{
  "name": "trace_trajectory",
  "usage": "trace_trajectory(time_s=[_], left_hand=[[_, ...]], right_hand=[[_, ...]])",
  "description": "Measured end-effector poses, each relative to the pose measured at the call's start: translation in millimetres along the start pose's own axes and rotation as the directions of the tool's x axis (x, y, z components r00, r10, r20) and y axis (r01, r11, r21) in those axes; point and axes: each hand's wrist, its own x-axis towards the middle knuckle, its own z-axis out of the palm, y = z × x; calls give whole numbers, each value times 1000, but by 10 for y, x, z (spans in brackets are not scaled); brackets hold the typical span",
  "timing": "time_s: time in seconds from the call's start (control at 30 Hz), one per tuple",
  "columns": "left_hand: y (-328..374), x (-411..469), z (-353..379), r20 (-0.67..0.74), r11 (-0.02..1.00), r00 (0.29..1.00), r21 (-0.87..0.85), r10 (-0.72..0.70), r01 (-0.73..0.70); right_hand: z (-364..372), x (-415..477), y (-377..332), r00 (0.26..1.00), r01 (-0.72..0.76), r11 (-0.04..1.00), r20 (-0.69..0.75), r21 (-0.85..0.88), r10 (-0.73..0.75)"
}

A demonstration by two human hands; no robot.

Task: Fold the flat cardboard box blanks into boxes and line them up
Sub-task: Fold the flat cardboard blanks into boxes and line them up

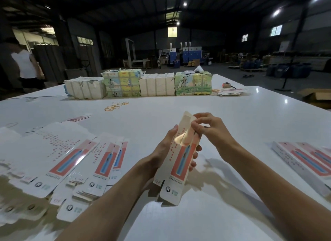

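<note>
Now gripping the box point(180, 160) round its middle with the left hand point(164, 145), above the table point(232, 115) — pinching its top flap point(186, 118) with the right hand point(210, 128). Could crease the flap crooked by tucking off-line; could buckle the walls by squeezing too hard — or miss the opening altogether.

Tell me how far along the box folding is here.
Done: a few folded boxes lie side by side on the right. In hand: the left hand grips a partly formed box while the right hand pinches its top flap. Left: a spread of flat blanks lies on the left, so much remains.
</note>
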Motion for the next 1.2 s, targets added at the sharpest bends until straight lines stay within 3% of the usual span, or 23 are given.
trace_trajectory(time_s=[0.17, 0.33, 0.5, 0.63, 0.83, 0.93, 1.03, 1.2], left_hand=[[35, -11, 21, 67, 999, 998, -45, 18, -15], [-15, 33, 83, -44, 990, 994, -104, -101, 96], [-62, 36, 24, -90, 966, 995, -258, -34, 10], [-20, 59, -51, -99, 907, 995, -416, 24, -63], [-120, 16, -62, -275, 974, 952, -137, 137, -180], [-131, 37, -38, -415, 944, 850, 89, 324, -316], [-130, 60, -20, -424, 885, 779, 277, 462, -374], [-45, 63, 61, -304, 951, 901, 106, 310, -291]], right_hand=[[-36, -34, -26, 998, -31, 981, 57, 189, 20], [15, -48, -61, 997, -19, 953, 72, 303, -3], [149, -89, 21, 1000, -3, 943, 21, 332, -4], [273, -188, 123, 991, -73, 931, 132, 356, 27], [279, -197, 158, 992, 89, 978, 66, 191, -104], [243, -192, 151, 991, 105, 981, 64, 166, -117], [222, -181, 131, 991, 96, 986, 77, 134, -107], [191, -182, 93, 989, 99, 989, 101, 110, -110]])
